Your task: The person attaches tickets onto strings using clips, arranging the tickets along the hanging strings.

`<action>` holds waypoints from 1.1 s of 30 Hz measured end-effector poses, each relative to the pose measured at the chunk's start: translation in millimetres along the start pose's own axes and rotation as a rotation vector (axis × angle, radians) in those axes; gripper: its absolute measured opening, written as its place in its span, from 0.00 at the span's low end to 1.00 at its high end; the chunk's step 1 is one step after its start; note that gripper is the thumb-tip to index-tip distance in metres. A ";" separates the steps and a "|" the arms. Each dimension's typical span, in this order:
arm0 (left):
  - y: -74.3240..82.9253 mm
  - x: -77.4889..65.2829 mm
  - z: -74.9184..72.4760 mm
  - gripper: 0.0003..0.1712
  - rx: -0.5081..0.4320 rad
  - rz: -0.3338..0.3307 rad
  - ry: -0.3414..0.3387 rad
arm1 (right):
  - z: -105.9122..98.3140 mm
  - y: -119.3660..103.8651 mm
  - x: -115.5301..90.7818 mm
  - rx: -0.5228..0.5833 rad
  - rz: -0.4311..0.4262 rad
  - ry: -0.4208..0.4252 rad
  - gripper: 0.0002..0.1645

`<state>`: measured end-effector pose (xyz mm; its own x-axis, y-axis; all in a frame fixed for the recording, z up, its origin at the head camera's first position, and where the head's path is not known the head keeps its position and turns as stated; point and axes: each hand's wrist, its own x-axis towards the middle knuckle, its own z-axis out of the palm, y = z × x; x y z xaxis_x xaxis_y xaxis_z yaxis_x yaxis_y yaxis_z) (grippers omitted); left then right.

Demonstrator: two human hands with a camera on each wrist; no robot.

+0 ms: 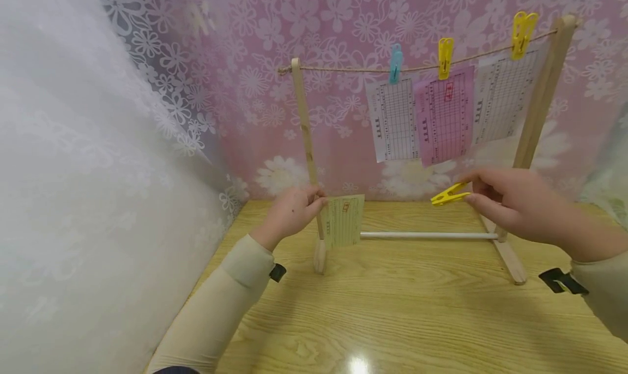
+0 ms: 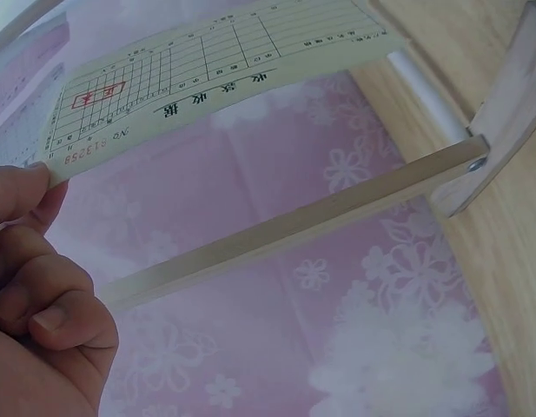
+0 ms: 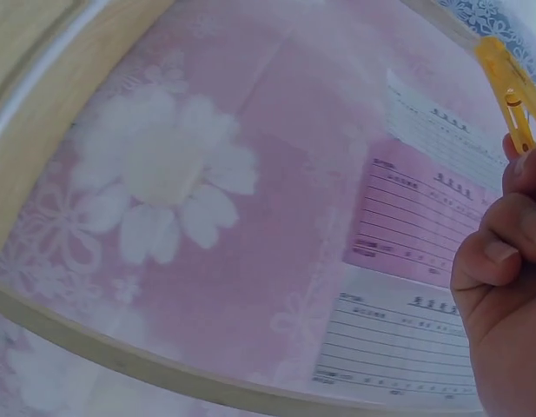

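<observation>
My left hand (image 1: 294, 213) pinches the upper corner of a pale yellow-green receipt slip (image 1: 345, 221), which hangs in front of the rack's left post. Its printed table and red stamp show in the left wrist view, where the slip (image 2: 207, 82) is held between thumb and finger. My right hand (image 1: 520, 207) pinches a yellow clothespin (image 1: 448, 194) by its handles, off to the right of the slip and below the hanging papers. In the right wrist view the clothespin (image 3: 511, 91) sticks up from the fingertips.
A twine line (image 1: 338, 70) runs between two wooden posts. From it hang a white slip (image 1: 394, 120) on a blue clothespin (image 1: 396, 63), a pink slip (image 1: 445, 118) and another white slip (image 1: 505, 98) on yellow clothespins. A white rod (image 1: 427, 235) joins the posts low above the wood-grain table (image 1: 392, 308).
</observation>
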<state>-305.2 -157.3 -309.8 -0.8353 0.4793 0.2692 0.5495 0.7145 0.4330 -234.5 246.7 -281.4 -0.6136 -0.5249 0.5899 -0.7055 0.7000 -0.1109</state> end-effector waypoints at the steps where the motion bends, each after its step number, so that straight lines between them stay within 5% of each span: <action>1: 1.1 1.1 -2.7 0.10 0.016 0.005 0.009 | -2.3 -1.1 4.4 -0.022 -0.020 0.004 0.17; 16: 19.3 21.2 -35.5 0.11 0.038 -0.021 0.148 | -38.1 -22.6 70.4 -0.210 -0.197 0.114 0.17; 33: 40.1 35.0 -73.1 0.11 0.151 -0.041 0.265 | -69.1 -47.7 139.9 -0.229 -0.153 0.090 0.07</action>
<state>-313.5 -149.1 -220.1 -0.8208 0.3135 0.4775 0.4949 0.8076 0.3206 -262.2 173.4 -138.3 -0.4647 -0.5948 0.6560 -0.6829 0.7123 0.1621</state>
